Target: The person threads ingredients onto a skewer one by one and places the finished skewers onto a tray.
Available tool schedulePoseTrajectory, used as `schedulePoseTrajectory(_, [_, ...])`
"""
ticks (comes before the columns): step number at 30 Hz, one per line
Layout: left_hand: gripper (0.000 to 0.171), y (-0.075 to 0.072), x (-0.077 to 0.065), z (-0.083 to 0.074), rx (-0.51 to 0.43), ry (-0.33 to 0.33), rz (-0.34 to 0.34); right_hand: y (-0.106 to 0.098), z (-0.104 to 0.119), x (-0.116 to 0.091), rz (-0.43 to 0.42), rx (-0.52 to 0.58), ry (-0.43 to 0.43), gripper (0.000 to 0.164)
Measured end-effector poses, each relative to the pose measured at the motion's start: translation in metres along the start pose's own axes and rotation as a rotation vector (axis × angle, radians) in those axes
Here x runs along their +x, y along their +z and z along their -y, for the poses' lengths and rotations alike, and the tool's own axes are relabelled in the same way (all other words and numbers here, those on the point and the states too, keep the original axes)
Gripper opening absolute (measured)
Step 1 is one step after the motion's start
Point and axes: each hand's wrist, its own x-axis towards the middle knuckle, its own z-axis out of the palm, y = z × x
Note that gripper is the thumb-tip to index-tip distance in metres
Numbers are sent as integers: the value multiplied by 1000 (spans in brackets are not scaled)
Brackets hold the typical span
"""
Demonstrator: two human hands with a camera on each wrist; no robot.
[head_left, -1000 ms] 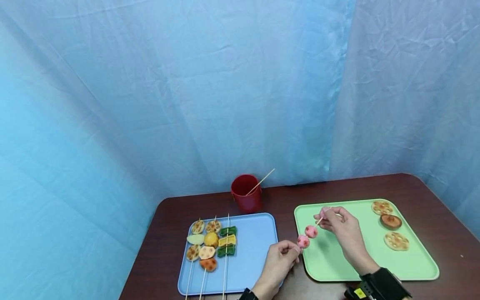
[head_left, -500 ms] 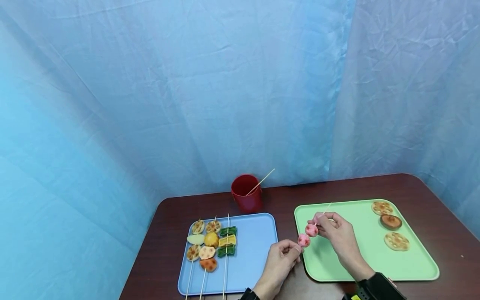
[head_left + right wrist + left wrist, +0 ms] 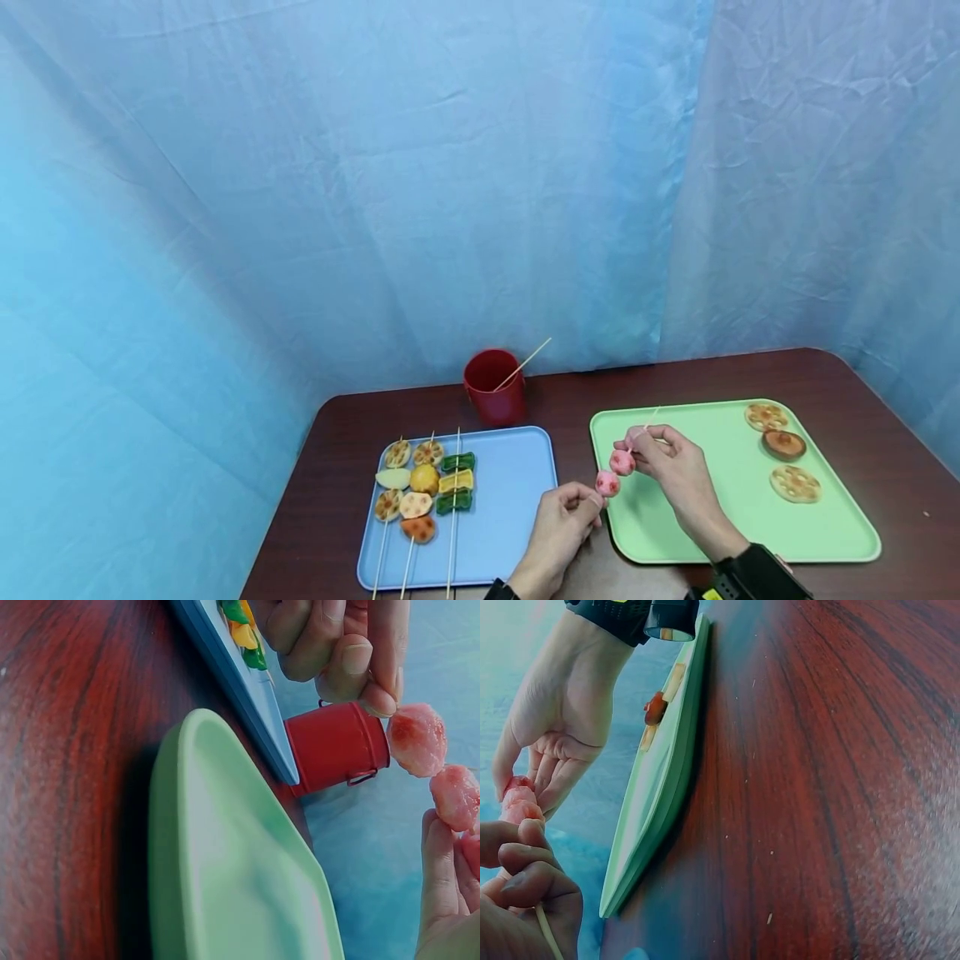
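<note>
In the head view a skewer of pink meatballs (image 3: 607,483) is held aslant between both hands, over the near left side of the green tray (image 3: 705,525). My left hand (image 3: 561,533) pinches the wooden stick (image 3: 547,930) just below the lowest ball; its lower end runs out under the curled fingers in the left wrist view. The thumb and fingers of my right hand (image 3: 678,475) grip the topmost pink meatball, partly hiding it. A thin stick tip (image 3: 655,414) pokes out above those fingers. Two more balls (image 3: 417,739) show between the hands.
Finished skewers (image 3: 423,479) of several food pieces lie on a blue tray (image 3: 517,450) at left. A red bucket (image 3: 495,400) with one stick (image 3: 525,362) stands behind it. Two lotus root slices (image 3: 795,483) and a brown round piece (image 3: 783,444) lie on the green tray's right side.
My right hand has slid down and left along the stick, bringing the top meatball close to the other two. The stick's tip now shows beyond it. My left hand has hardly moved.
</note>
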Motion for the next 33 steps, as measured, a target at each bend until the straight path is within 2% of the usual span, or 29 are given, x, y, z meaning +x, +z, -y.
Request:
schedulePoseTrajectory(7, [16, -1, -2, 1, -6, 2, 3, -2, -1, 3, 20, 1, 32, 52])
schedulePoseTrajectory(11, [15, -5, -2, -1, 17, 10, 45, -5, 0, 4, 47, -25, 44, 56])
schedulePoseTrajectory(14, [16, -14, -2, -4, 115, 38, 87, -5, 1, 5, 74, -61, 52, 55])
schedulePoseTrajectory(18, [12, -27, -2, -5, 315, 125, 120, -3, 1, 6, 120, -99, 46, 51])
schedulePoseTrajectory(20, [9, -31, -3, -7, 366, 159, 127, -2, 1, 6, 142, -118, 39, 50])
schedulePoseTrajectory(24, [8, -40, -6, -9, 335, 134, 141, -2, 1, 9, 178, -162, 33, 51])
schedulePoseTrajectory(27, [10, -50, -8, -11, 331, 111, 136, -6, 3, 12, 198, -191, 25, 57])
schedulePoseTrajectory(33, [10, -74, -11, -15, 448, 138, 84, -24, 10, 17, 181, -253, -8, 70])
